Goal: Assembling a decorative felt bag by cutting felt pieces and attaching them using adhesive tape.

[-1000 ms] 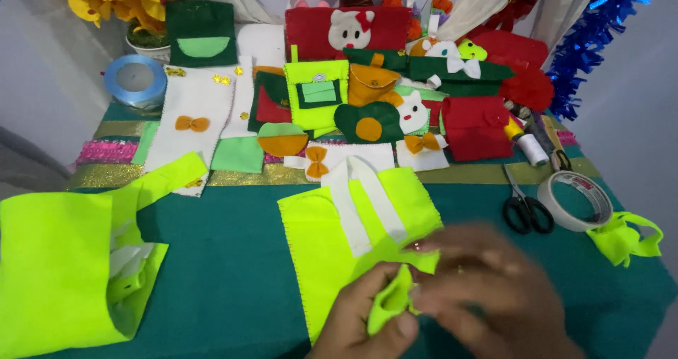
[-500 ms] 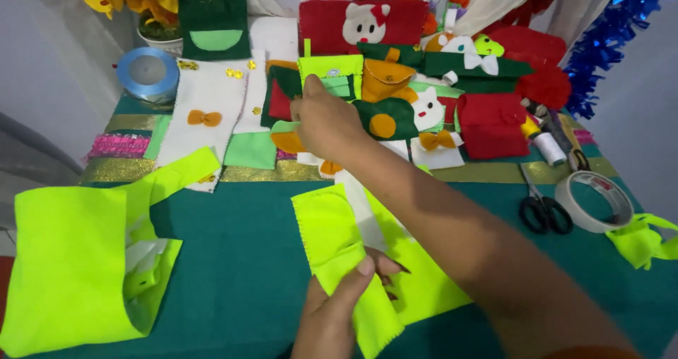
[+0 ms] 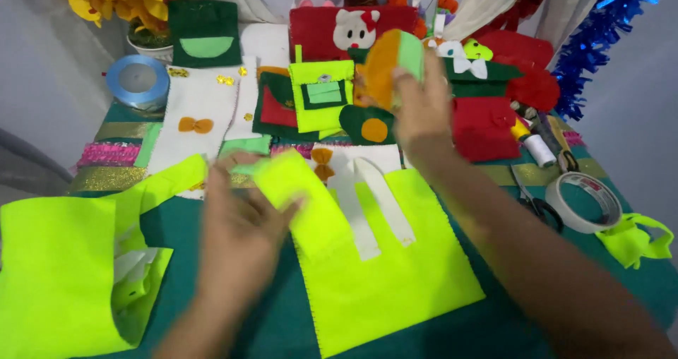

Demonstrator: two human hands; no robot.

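My right hand (image 3: 422,103) is lifted over the far middle of the table and grips an orange and light green felt piece (image 3: 393,61). My left hand (image 3: 236,221), blurred, lies near the front left of a neon yellow felt bag (image 3: 381,260) and pinches a small neon yellow felt scrap (image 3: 286,184). The bag lies flat on the teal cloth (image 3: 268,316), with white strap strips (image 3: 374,204) across its upper half.
A second neon yellow bag (image 3: 56,274) lies at the left. Felt pouches in red, green and white fill the back, with a blue ribbon roll (image 3: 138,82), scissors (image 3: 537,204), a tape roll (image 3: 583,202), a thread spool (image 3: 540,149) and a neon scrap (image 3: 632,239) at right.
My right hand has lifted the orange and green felt piece off the pile. My left hand has moved up and left with the small neon scrap, and the neon bag now lies spread flat.
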